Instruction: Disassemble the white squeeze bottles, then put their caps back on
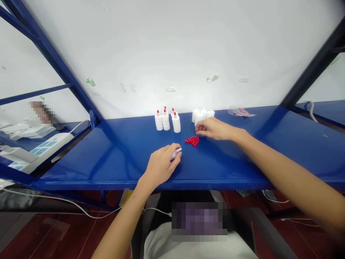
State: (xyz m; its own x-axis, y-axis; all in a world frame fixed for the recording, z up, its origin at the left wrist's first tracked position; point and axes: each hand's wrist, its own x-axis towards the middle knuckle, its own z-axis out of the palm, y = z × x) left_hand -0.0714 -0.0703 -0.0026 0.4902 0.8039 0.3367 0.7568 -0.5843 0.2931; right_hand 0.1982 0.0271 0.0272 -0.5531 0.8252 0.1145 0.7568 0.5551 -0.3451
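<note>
My left hand (163,162) is closed around a white bottle (175,153), whose pale tip points up and right near the table's front. Beyond and to the right, my right hand (211,128) is lowered with bent fingers between the red caps and the white bottles; whatever its fingertips hold, if anything, is too small to make out. Small red caps (193,140) lie in a loose pile just left of and below it. White bottles with red tips (176,124) stand upright at the back middle. White bottles without visible red tips (198,116) stand behind my right hand, partly hidden.
A clear plastic bag (240,112) with red pieces lies at the back right of the blue table (121,154). Blue posts rise at both sides, before a white wall. White devices (43,149) sit at left, and another person's blurred arm (43,113) shows beyond the frame.
</note>
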